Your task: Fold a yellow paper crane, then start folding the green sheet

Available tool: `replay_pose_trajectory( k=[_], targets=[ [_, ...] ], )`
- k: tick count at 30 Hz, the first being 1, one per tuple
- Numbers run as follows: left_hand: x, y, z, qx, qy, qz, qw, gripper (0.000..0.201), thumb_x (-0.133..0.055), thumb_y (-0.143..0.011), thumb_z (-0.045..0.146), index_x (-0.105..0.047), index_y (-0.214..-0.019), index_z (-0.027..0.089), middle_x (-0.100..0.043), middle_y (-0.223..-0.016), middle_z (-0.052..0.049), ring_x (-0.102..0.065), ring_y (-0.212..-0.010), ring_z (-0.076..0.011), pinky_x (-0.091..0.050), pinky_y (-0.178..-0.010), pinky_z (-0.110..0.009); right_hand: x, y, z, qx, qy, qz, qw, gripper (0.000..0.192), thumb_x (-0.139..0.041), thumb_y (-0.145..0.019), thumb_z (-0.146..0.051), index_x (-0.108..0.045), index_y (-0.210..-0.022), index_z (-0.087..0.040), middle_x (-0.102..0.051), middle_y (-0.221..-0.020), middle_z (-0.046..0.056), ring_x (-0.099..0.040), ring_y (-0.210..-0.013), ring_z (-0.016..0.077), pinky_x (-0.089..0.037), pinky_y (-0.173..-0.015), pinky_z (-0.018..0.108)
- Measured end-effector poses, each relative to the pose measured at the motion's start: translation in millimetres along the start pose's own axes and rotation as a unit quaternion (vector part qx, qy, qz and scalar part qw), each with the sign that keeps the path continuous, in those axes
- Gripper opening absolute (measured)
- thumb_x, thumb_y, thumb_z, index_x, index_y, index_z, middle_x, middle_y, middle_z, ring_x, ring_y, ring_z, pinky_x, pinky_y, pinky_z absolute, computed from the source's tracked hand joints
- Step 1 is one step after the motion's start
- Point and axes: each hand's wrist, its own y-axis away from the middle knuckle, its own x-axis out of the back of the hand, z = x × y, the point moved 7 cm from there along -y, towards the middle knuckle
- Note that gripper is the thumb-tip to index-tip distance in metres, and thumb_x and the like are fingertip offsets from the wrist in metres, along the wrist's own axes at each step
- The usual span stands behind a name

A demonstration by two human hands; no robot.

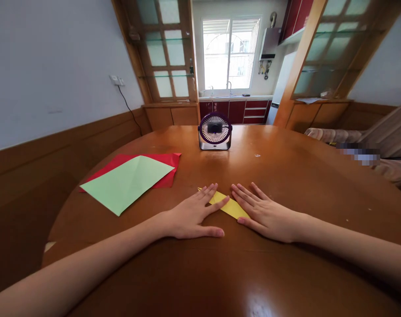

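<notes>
Seemingly pressing a fold flat, the left hand (190, 215) and right hand (266, 213) lie palm-down, fingers spread, on a folded yellow paper (228, 206) at the wooden table's (286, 176) centre; green paper (129, 181) over red paper (167, 169) waits left, a small fan (215, 131) beyond.

Daylight pours in through the window (229, 53) behind the small fan (215, 131); its panes are blown out to near white. The room is evenly bright. The polished wooden surface (286, 176) carries soft glare: a pale sheen just in front of the fan and broader reflections along the near edge. Faint shadows lie under the forearms. Focus is sharp throughout. Wide-angle distortion bends the door frames either side of the window and stretches the arms. A pixelated patch (358, 154) sits far right of the fan.
</notes>
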Motion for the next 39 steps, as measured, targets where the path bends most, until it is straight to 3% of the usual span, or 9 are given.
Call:
replay_pose_trajectory(
  k=[7,9,12,14,17,19,23,31,39],
  targets=[
    [4.1,-1.4,0.3,0.004,0.012,0.005,1.0,0.074,-0.044,-0.086,0.069,-0.027,-0.148,0.033,0.003,-0.158,-0.008,-0.001,-0.145,-0.0339,-0.012,-0.117,-0.052,3.5,8.3,3.3,0.006,-0.065,-0.042,0.997,0.07,-0.03,-0.099,-0.052,-0.001,-0.151,-0.017,-0.004,-0.158,0.01,-0.004,-0.147,0.0272,0.0,-0.119,0.056],
    [6.1,-3.7,-1.2,0.007,0.015,0.016,1.0,0.063,-0.042,-0.091,0.063,-0.033,-0.146,0.034,-0.004,-0.159,-0.008,-0.005,-0.146,-0.0324,-0.014,-0.117,-0.051,10.7,7.3,9.0,-0.001,-0.093,-0.01,0.996,0.064,-0.031,-0.1,-0.049,-0.011,-0.152,-0.018,-0.014,-0.158,0.009,-0.012,-0.147,0.0264,-0.006,-0.119,0.055],
    [12.2,-6.7,-2.3,-0.017,0.018,0.066,0.997,0.043,-0.038,-0.099,0.047,-0.047,-0.139,0.035,-0.017,-0.158,-0.005,-0.014,-0.146,-0.0286,-0.02,-0.117,-0.048,27.7,4.3,24.1,-0.035,-0.135,0.098,0.985,0.049,-0.033,-0.1,-0.043,-0.042,-0.143,-0.02,-0.042,-0.148,0.01,-0.037,-0.138,0.0257,-0.029,-0.115,0.051],
    [18.5,-6.8,-1.1,-0.056,0.007,0.114,0.992,0.036,-0.037,-0.1,0.037,-0.055,-0.132,0.033,-0.029,-0.155,-0.005,-0.02,-0.145,-0.0265,-0.025,-0.115,-0.045,34.8,0.8,27.3,-0.014,-0.158,0.147,0.976,0.041,-0.036,-0.1,-0.037,-0.055,-0.132,-0.02,-0.057,-0.135,0.009,-0.053,-0.124,0.0229,-0.043,-0.106,0.045],
    [26.1,-4.7,1.0,-0.117,-0.026,0.162,0.98,0.033,-0.039,-0.099,0.028,-0.064,-0.122,0.03,-0.056,-0.132,-0.009,-0.045,-0.131,-0.0239,-0.037,-0.109,-0.043,37.7,-6.2,23.0,0.044,-0.166,0.166,0.971,0.033,-0.042,-0.098,-0.029,-0.061,-0.125,-0.022,-0.063,-0.125,0.007,-0.058,-0.115,0.0202,-0.047,-0.101,0.042],
    [28.4,-3.5,-0.5,-0.145,-0.034,0.165,0.975,0.034,-0.039,-0.099,0.025,-0.066,-0.119,0.028,-0.066,-0.113,-0.009,-0.059,-0.112,-0.0213,-0.045,-0.1,-0.04,35.8,-10.9,16.5,0.083,-0.157,0.15,0.973,0.033,-0.044,-0.098,-0.025,-0.059,-0.126,-0.024,-0.063,-0.125,0.007,-0.058,-0.115,0.0196,-0.045,-0.103,0.043],
    [30.9,-1.7,-11.9,-0.162,-0.033,0.162,0.973,0.036,-0.035,-0.1,0.023,-0.065,-0.119,0.025,-0.067,-0.116,-0.008,-0.063,-0.107,-0.0192,-0.049,-0.094,-0.034,33.0,-19.2,7.4,0.147,-0.13,0.129,0.972,0.035,-0.045,-0.097,-0.022,-0.055,-0.131,-0.025,-0.062,-0.127,0.007,-0.057,-0.117,0.0183,-0.04,-0.107,0.045],
    [36.7,-1.5,-30.8,-0.176,-0.043,0.202,0.962,0.031,-0.044,-0.098,0.029,-0.064,-0.119,0.019,-0.067,-0.12,-0.006,-0.066,-0.106,-0.0172,-0.051,-0.095,-0.028,43.0,-45.9,8.0,0.232,-0.02,0.208,0.95,0.031,-0.047,-0.096,-0.023,-0.059,-0.124,-0.017,-0.067,-0.115,0.011,-0.06,-0.108,0.0196,-0.047,-0.097,0.043],
    [40.1,-9.5,-33.0,-0.196,-0.107,0.211,0.952,0.036,-0.054,-0.092,0.044,-0.065,-0.112,0.017,-0.069,-0.114,-0.01,-0.07,-0.093,-0.0206,-0.055,-0.082,-0.029,33.0,-58.5,12.0,0.274,0.072,0.174,0.943,0.03,-0.04,-0.099,-0.023,-0.067,-0.11,-0.017,-0.071,-0.108,0.008,-0.061,-0.104,0.0192,-0.049,-0.094,0.039]
  ],
)
